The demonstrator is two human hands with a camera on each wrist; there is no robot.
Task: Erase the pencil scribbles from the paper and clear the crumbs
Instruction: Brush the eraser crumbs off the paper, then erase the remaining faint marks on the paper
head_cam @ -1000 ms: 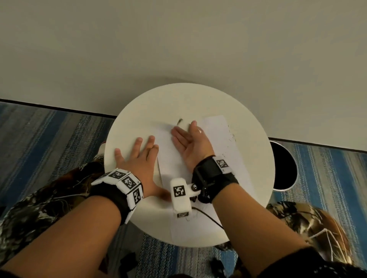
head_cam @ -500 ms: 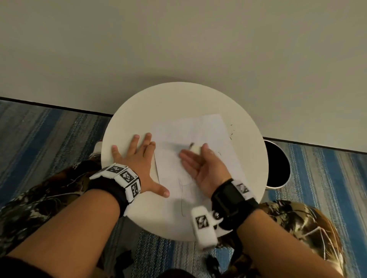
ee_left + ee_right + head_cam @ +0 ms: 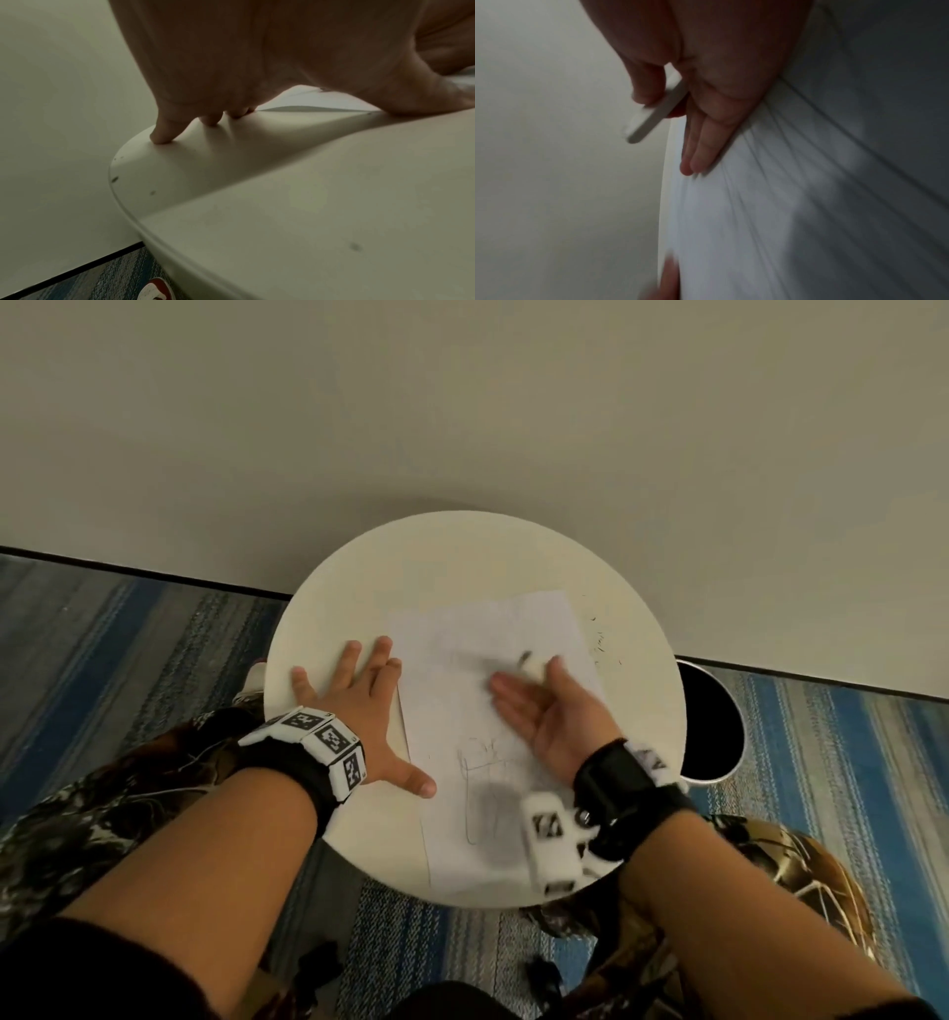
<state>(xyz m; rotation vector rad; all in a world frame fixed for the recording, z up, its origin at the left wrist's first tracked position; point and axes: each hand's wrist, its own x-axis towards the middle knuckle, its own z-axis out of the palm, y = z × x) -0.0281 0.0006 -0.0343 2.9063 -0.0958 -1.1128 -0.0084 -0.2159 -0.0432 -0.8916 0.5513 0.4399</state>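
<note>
— Pinched between thumb and forefinger of the right hand [image 3: 552, 711], the white eraser [image 3: 534, 666] rides clear of the sheet while the other fingers [image 3: 700, 154] lie straight, edge-on against the paper [image 3: 462, 649]. What's new?

— That hand has crossed the page. A second ago it sat near the sheet's far left; now it blurs near the right edge, beside dark crumbs [image 3: 598, 639] scattered on the round table [image 3: 462, 557].

— And the left hand [image 3: 359, 690]?

— Unmoved: flat, fingers spread on the tabletop, thumb pinning the paper's near left edge.

— So, sweeping rather than rubbing?

— It looks so. The stroke runs toward the dark-mouthed bin [image 3: 711, 711] just beyond the table's right rim. But faint pencil scribbles [image 3: 480, 762] remain near the sheet's near end, so erasing appears unfinished.
</note>
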